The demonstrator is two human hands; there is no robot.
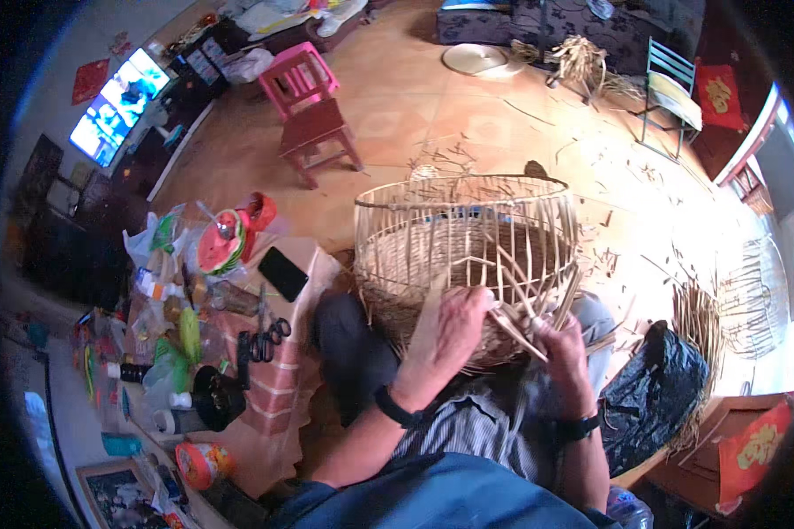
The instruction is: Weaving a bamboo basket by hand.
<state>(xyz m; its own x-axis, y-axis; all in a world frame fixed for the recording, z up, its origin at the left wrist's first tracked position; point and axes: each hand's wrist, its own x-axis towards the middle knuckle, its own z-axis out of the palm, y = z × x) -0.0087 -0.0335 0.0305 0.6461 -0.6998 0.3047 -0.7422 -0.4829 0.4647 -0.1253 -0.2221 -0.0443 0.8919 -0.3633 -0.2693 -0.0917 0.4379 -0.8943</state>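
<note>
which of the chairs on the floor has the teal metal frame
The folding chair at far right, by the straw pile; the two chairs at left are pink and dark red.
</note>
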